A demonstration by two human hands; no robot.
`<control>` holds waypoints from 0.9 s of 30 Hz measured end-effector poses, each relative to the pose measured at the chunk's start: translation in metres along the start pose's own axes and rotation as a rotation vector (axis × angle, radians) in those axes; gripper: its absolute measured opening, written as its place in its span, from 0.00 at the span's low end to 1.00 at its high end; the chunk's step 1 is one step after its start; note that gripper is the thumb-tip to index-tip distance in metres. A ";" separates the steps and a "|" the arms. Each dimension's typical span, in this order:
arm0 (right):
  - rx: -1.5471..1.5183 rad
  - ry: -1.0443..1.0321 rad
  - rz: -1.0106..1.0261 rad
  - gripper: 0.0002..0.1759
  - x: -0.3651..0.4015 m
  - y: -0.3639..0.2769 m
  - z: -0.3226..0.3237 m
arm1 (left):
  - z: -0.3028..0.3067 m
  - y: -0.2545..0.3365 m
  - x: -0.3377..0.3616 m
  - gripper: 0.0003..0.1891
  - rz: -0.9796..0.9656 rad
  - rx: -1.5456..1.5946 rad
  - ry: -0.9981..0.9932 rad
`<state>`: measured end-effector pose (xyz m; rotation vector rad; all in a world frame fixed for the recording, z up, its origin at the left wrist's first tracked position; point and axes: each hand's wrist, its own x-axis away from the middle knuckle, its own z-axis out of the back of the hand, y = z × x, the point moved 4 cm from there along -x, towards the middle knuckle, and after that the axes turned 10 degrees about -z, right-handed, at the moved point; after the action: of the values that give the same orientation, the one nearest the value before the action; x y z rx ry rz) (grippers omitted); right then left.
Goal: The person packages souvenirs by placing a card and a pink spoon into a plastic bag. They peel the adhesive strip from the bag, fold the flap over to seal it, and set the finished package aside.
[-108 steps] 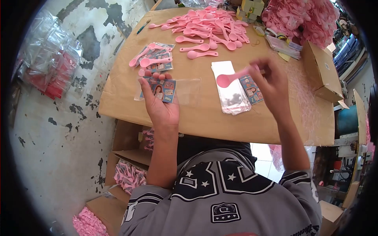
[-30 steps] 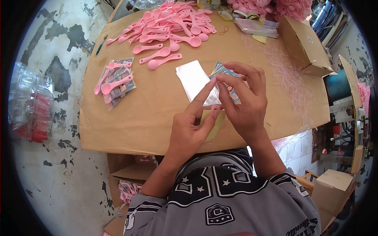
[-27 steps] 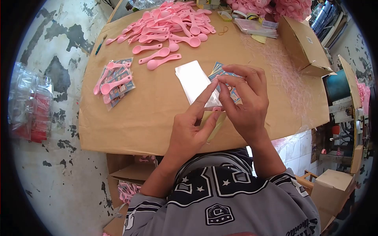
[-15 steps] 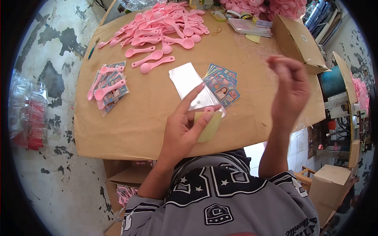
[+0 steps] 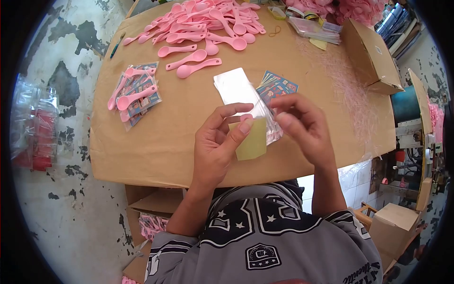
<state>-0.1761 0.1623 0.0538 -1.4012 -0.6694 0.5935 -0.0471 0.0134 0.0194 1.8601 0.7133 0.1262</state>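
My left hand [image 5: 215, 139] is closed on a yellow paper slip [image 5: 252, 142], pinched under the thumb. A small pink end [image 5: 246, 117] shows above that thumb; the rest of it is hidden. My right hand [image 5: 306, 130] is raised to the right of the slip, fingers curled and thumb apart, with nothing visible between them. Behind both hands lies a stack of clear plastic bags [image 5: 236, 87]. Printed cards [image 5: 279, 85] are fanned out beside the bags, partly covered by my right hand.
Pink spoons [image 5: 198, 28] are heaped at the back of the brown-covered table [image 5: 151, 156]. Bagged cards with pink spoons [image 5: 137, 94] lie at the left, near a pen [image 5: 117, 46]. A cardboard box [image 5: 371, 57] stands at the right, with clear packets [image 5: 314, 29] behind.
My right hand has come in from the right toward the yellow slip and now covers part of the cards. My left hand keeps its hold; the whole view has shifted slightly.
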 end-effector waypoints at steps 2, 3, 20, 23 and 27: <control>-0.057 -0.063 -0.054 0.06 -0.002 0.004 -0.015 | 0.000 0.002 0.001 0.18 -0.005 -0.009 -0.012; -0.094 -0.076 -0.052 0.08 -0.005 0.008 -0.019 | 0.001 0.001 0.001 0.18 -0.006 -0.016 -0.019; -0.072 -0.182 0.261 0.07 -0.010 0.014 0.006 | 0.002 0.008 0.005 0.05 -0.173 -0.124 -0.101; -0.119 -0.225 0.175 0.08 -0.005 0.005 0.010 | 0.001 0.008 0.004 0.05 -0.205 -0.057 -0.115; -0.102 -0.167 0.116 0.07 -0.003 0.009 0.005 | 0.004 0.006 0.008 0.06 -0.154 -0.096 -0.100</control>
<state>-0.1820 0.1648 0.0446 -1.5044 -0.7632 0.7839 -0.0361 0.0130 0.0204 1.7015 0.7651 -0.0312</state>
